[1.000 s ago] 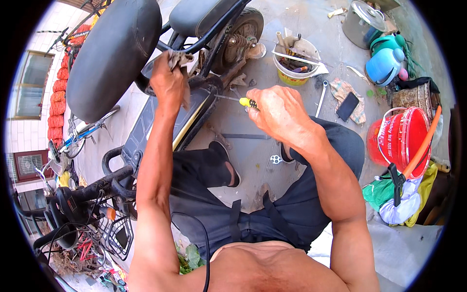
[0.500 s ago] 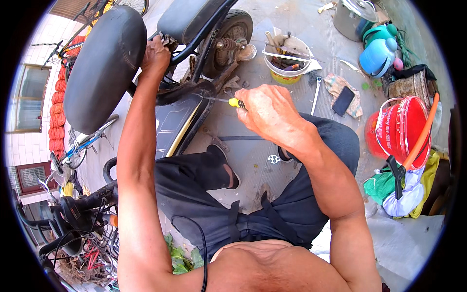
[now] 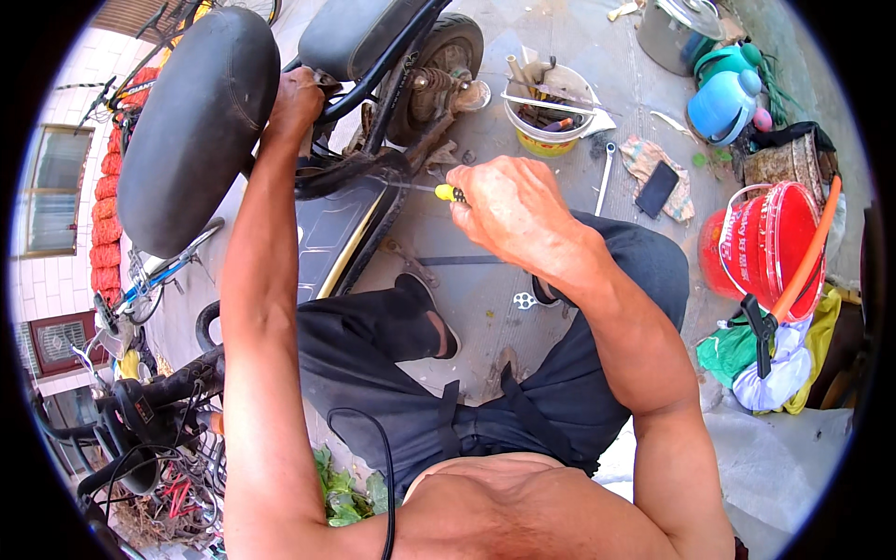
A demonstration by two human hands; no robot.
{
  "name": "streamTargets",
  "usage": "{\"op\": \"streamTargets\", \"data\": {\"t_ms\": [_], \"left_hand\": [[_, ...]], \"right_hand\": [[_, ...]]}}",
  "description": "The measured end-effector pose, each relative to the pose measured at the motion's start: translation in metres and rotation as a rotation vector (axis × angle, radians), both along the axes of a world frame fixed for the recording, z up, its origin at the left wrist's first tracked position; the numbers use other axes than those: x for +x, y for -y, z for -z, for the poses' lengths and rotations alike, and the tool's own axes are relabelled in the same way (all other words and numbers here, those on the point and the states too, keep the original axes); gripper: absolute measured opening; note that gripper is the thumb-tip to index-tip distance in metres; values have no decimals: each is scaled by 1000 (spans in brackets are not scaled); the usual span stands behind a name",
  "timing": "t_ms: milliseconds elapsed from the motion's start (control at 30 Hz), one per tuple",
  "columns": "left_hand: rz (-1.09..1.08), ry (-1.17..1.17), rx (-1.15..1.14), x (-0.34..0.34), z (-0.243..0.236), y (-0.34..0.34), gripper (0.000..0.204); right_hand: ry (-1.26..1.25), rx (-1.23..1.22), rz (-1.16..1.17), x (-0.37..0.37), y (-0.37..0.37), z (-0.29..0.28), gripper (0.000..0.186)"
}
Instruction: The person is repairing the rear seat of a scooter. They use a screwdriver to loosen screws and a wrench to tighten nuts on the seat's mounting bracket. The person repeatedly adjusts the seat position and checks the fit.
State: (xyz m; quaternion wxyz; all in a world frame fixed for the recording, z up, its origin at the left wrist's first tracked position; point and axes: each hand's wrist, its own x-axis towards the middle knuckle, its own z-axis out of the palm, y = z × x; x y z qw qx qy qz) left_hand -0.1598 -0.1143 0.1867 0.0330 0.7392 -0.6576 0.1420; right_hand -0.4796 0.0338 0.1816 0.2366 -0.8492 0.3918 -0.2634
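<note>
My right hand point(image 3: 518, 205) is closed round the yellow-and-black handle of a screwdriver point(image 3: 448, 193). Its thin shaft points left at the rear edge of the footboard point(image 3: 327, 238) of an electric scooter lying beside me; whether the tip touches is too blurred to tell. My left hand point(image 3: 297, 101) reaches between the long black seat point(image 3: 201, 131) and the second black seat point(image 3: 359, 37). Its fingers are bent round something dark by the frame tube point(image 3: 378, 70), and my hand hides most of it. The rear wheel point(image 3: 457, 56) is just beyond.
A tool bucket point(image 3: 551, 107) stands ahead. To the right lie a wrench point(image 3: 606, 177) and a phone point(image 3: 658, 191) on a cloth. A red bucket point(image 3: 761, 243), a blue jug point(image 3: 723, 107) and an orange-handled tool point(image 3: 803, 266) are farther right. A small metal multi-hole spanner point(image 3: 525, 301) lies near my foot.
My right hand and the screwdriver have shifted very slightly left and up. The left hand has turned a little, and less of the dark crumpled thing at its fingers shows.
</note>
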Motion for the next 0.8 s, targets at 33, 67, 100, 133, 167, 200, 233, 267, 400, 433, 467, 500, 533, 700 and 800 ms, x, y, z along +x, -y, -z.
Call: {"op": "streamTargets", "data": {"t_ms": [33, 67, 100, 133, 167, 200, 233, 267, 400, 433, 467, 500, 533, 700, 800], "left_hand": [[44, 3, 57, -10, -3, -6, 25], [88, 5, 113, -20, -8, -11, 25], [126, 12, 170, -25, -12, -16, 24], [239, 21, 125, -26, -10, -19, 24], [259, -173, 32, -29, -9, -26, 20], [284, -368, -67, -39, -13, -34, 16], [292, -554, -164, -37, -16, -44, 13], [359, -712, -294, -9, 5, -33, 16], [84, -207, -446, -8, 16, -24, 18], [59, -209, -377, -6, 15, -21, 18], [32, -210, -307, -4, 13, -20, 18], [15, -211, -240, -8, 7, -18, 19], [83, -429, -149, -10, -3, -26, 23], [219, -634, -284, -44, -4, -103, 29], [141, -706, -428, -50, 22, -146, 27]], "right_hand": [[8, -19, 10, 1, 0, 3, 16], [15, -39, 21, 1, 0, 5, 11], [35, -49, 22, 3, 0, 7, 12], [53, -60, 25, 3, 1, 8, 12], [71, -71, 30, 3, 1, 9, 12], [42, -52, 40, -2, 2, 6, 12], [22, -28, 34, 1, 1, 5, 12], [2, -5, 30, 3, 0, 4, 12], [-30, 31, 7, -1, 0, 3, 29], [-36, 39, -1, 1, -1, 2, 28], [-42, 46, -11, 3, -2, 1, 28], [-40, 37, 0, 3, 0, 1, 28], [-37, 28, 8, 3, 0, 1, 28], [-59, 53, 21, 3, 2, -5, 29], [-66, 48, 13, 5, -1, -2, 30]]}}
